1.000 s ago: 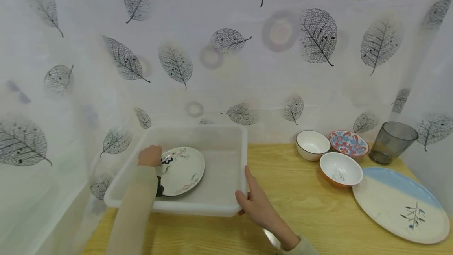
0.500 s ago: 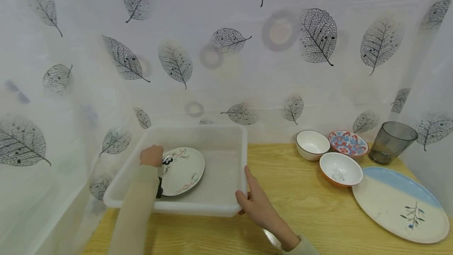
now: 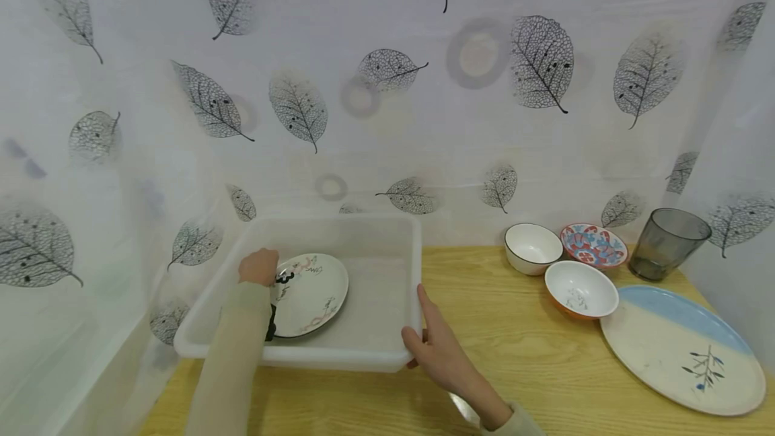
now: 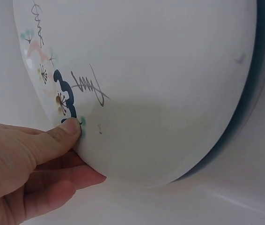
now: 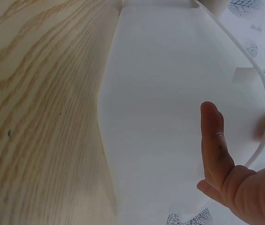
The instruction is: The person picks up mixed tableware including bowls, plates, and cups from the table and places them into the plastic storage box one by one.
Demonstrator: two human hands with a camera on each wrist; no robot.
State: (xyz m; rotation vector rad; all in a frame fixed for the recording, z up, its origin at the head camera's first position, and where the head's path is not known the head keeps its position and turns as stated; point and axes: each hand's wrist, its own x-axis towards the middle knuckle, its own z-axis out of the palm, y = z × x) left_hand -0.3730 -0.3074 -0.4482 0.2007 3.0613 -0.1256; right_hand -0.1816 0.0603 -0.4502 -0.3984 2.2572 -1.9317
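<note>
A white oval plate (image 3: 311,295) with painted blossoms and black script lies inside a translucent white plastic tub (image 3: 387,288). My left hand (image 3: 259,266) reaches into the tub and pinches the plate's left edge. In the left wrist view the left thumb (image 4: 69,133) presses on the plate's decorated face, while the other fingers sit at and under its rim. My right hand (image 3: 438,348) grips the tub's wall at the front right corner. The right wrist view shows a finger (image 5: 213,136) along the outer wall, with another digit past the rim.
Right of the tub on the wooden table (image 3: 484,321) stand a white bowl (image 3: 533,247), a red-and-blue patterned bowl (image 3: 593,245), an orange-sided bowl (image 3: 581,291), a grey glass (image 3: 666,244) and a large oval platter (image 3: 684,355). A leaf-print curtain (image 3: 363,120) hangs behind.
Both hands keep their places on the plate and the tub. The head view has shifted very slightly; the plate seems to have barely moved.
</note>
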